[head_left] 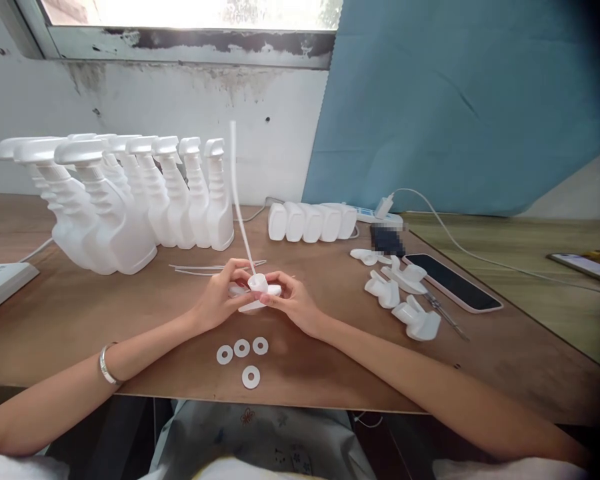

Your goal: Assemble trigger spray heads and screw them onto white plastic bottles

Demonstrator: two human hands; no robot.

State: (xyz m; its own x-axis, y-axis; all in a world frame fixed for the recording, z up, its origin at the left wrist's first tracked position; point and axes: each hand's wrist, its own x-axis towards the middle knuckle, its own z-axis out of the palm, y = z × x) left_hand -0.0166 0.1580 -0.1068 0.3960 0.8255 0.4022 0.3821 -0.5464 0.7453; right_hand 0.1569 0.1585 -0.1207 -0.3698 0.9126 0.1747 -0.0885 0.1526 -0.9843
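Between both hands, just above the table, is a white spray bottle trigger head (258, 283), turned so its round collar faces up. A long thin dip tube (236, 193) rises from the collar and leans slightly left. My left hand (225, 293) grips the head from the left, fingers closed round it. From the right, my right hand (293, 300) pinches it with thumb and fingers at the collar. Several white ring washers (251, 377) lie on the table in front of my hands. Loose thin tubes (200, 270) rest behind my left hand.
Assembled white spray bottles (130, 220) stand in rows at the back left. Capless white bottles (313, 223) lie at the back middle. To the right are loose trigger heads (417, 320), a screwdriver (445, 313), and a phone (453, 283). A power strip (5, 283) sits far left.
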